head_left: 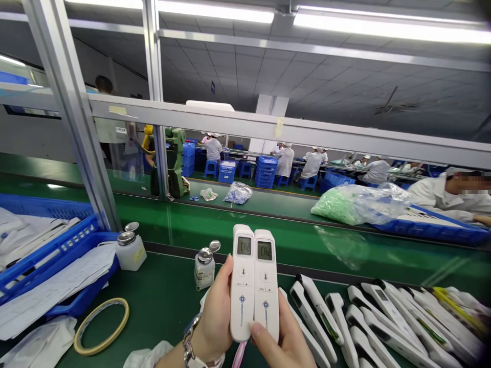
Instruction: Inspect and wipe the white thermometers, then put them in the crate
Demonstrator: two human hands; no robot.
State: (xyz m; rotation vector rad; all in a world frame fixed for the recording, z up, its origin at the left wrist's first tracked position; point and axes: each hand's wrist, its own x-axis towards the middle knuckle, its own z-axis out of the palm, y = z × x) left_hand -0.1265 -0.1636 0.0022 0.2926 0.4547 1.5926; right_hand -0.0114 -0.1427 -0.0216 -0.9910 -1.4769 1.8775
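Observation:
Two white handheld infrared thermometers stand side by side, touching, their lit displays facing me. My left hand [214, 319] is closed around the left thermometer [242, 301], gripping it along its side. The right thermometer [266, 286] is in my right hand [286, 340], whose thumb presses near the lower end where the two meet. Both screens show what looks like the same characters. A pink strap [239, 354] hangs below the left thermometer. Just behind my left hand is a pump-top solvent bottle [204, 268] with its lid flipped up.
Several more white thermometers [383, 317] lie in rows at right. At left are blue trays [72, 301] with papers, a tape roll [80, 331] and a second bottle [131, 253]. A green conveyor [284, 235] runs behind, and a co-worker [441, 191] leans in at far right.

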